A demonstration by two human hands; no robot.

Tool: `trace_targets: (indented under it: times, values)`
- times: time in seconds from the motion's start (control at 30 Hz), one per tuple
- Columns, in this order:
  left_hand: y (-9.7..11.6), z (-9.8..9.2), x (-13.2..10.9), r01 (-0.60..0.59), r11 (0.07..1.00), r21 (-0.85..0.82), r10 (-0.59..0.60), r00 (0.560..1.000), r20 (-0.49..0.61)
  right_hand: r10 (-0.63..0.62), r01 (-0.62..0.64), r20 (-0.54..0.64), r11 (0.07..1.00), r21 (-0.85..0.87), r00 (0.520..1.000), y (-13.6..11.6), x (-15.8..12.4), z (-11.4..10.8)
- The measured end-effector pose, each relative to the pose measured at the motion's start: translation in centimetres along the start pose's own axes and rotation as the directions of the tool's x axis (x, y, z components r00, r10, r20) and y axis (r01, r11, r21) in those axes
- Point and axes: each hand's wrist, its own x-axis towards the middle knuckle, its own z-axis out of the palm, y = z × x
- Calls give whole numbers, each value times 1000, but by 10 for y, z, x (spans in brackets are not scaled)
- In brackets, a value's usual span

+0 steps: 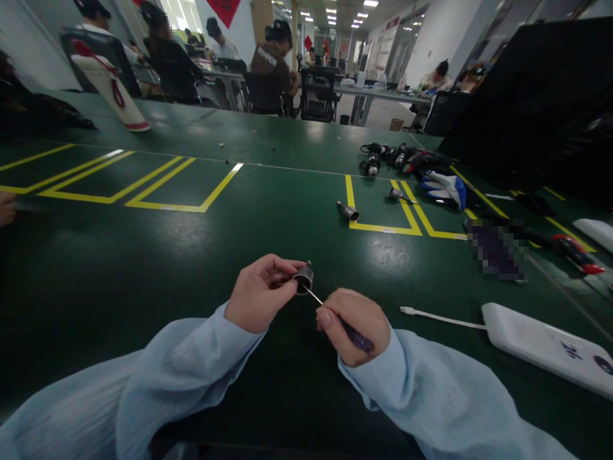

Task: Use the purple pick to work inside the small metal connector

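Between thumb and fingers, my left hand (pixel 262 292) holds a small metal cup-shaped part (pixel 304 278), its open end facing my right side. My right hand (pixel 355 324) is closed around the dark purple handle of a screwdriver (pixel 355 335). The thin shaft points up and left, its tip at the mouth of the metal part; whether it touches the inside cannot be made out. Both hands are just above the green table (pixel 201 262). Farther forward, a similar metal part (pixel 348 211) lies on the yellow tape, and another (pixel 400 195) lies to its right.
A white power bank (pixel 546 345) with a short cable lies at right. Beyond it are a blurred-out phone (pixel 496 249), a red-black tool (pixel 577 253), blue-white gloves (pixel 445 188) and dark tools (pixel 373 161). Another person's hand (pixel 6 208) shows at the left edge.
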Motion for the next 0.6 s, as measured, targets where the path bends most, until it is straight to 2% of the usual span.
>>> trace_targets:
  times: [0.17,0.33,0.4,0.6]
  values:
    - [-1,1,-2,-40,998,39,40,999,4,-65,66,17,995,-81,998,0,-1,2]
    - [-4,2,-3,-105,990,92,105,994,3,-219,233,84,945,-231,972,-3,-1,6]
    - [-5,2,-4,-117,988,99,116,993,13,-200,216,88,947,-239,976,-4,-1,7]
    - [-5,2,-3,-84,993,82,82,996,25,-18,14,-31,989,-150,999,-5,-7,8]
